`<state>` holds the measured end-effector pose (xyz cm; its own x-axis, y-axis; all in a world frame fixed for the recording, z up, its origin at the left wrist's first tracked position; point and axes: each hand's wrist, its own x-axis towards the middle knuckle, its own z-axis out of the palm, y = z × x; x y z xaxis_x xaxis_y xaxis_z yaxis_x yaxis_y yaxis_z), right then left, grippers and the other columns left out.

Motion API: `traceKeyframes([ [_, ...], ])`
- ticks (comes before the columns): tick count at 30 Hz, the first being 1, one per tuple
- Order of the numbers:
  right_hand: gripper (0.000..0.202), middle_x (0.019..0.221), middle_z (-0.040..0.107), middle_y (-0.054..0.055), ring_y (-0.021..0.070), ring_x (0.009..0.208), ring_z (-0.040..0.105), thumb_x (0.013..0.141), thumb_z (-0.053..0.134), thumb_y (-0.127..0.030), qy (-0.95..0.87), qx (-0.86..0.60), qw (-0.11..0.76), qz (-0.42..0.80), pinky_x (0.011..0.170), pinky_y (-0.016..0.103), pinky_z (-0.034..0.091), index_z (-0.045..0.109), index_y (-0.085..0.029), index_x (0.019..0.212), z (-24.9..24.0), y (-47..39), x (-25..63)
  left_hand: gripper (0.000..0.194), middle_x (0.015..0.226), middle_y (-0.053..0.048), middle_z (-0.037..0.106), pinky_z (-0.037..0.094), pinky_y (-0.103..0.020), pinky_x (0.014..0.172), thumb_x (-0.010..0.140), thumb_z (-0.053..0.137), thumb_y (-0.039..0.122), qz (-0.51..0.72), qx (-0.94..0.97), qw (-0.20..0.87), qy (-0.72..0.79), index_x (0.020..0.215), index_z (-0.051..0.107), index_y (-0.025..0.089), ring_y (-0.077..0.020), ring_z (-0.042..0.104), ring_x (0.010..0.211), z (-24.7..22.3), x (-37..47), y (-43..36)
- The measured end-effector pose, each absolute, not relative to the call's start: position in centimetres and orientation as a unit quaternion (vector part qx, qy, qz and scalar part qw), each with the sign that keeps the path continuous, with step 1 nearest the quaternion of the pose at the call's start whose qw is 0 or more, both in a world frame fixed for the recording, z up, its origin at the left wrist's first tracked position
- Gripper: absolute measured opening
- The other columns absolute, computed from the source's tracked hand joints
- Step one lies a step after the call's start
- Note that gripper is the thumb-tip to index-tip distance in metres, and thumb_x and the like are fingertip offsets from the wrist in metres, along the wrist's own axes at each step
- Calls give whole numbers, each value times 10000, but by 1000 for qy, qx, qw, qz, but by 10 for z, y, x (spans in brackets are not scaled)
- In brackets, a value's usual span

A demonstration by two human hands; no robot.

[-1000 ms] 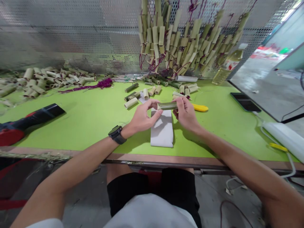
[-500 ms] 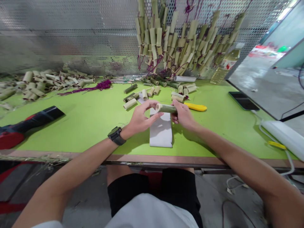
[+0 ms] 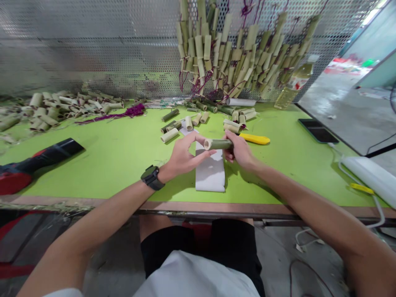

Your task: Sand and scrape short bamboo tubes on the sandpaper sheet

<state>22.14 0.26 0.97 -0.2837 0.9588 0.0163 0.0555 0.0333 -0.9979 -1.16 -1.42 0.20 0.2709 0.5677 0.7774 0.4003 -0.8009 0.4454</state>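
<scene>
My right hand [image 3: 239,149] grips a short green bamboo tube [image 3: 220,144] by its right end, holding it roughly level. The tube's pale cut end points left, into the gap between the thumb and fingers of my left hand [image 3: 187,154]. That left hand is spread in a loose C around the end; whether a fingertip touches it I cannot tell. Below the tube, a white strip of paper-like sheet [image 3: 210,175] lies on the green tabletop [image 3: 123,165]. Beside my right hand lies a yellow utility knife [image 3: 255,139].
Loose bamboo pieces [image 3: 169,135] lie behind my hands, with a bigger pile [image 3: 46,111] and purple string [image 3: 134,110] at left. A red-black power tool [image 3: 40,159] rests left; a phone [image 3: 318,130] and bottle [image 3: 293,86] stand right. Strung bamboo [image 3: 241,53] hangs on the mesh.
The bamboo tube has shifted slightly right with my right hand. My left thumb and fingers look a little further apart around its end.
</scene>
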Motion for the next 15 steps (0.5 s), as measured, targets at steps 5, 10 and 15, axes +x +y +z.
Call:
traceKeyframes([
  [5, 635, 475, 451, -68, 133, 392, 376, 1073, 582, -856, -589, -426, 422, 542, 383, 259, 324, 533, -288, 793, 9, 4, 219, 459, 929, -35, 794, 611, -389, 824, 1066, 794, 694, 528, 784, 75, 317, 982, 714, 250, -225, 741, 862, 1, -12, -13],
  [10, 653, 499, 447, -80, 121, 405, 364, 1046, 607, -890, -595, -421, 393, 561, 385, 246, 319, 560, -277, 827, 2, 6, 218, 531, 877, -30, 785, 571, -357, 732, 1020, 827, 759, 516, 802, 52, 295, 954, 726, 242, -209, 722, 783, -2, -13, -12],
  [15, 656, 518, 441, -86, 111, 426, 361, 1064, 586, -880, -612, -399, 350, 586, 388, 223, 302, 592, -258, 854, -2, 4, 218, 498, 880, -32, 801, 587, -358, 742, 1003, 874, 718, 518, 817, 40, 250, 959, 735, 241, -208, 746, 786, -1, -11, -15],
])
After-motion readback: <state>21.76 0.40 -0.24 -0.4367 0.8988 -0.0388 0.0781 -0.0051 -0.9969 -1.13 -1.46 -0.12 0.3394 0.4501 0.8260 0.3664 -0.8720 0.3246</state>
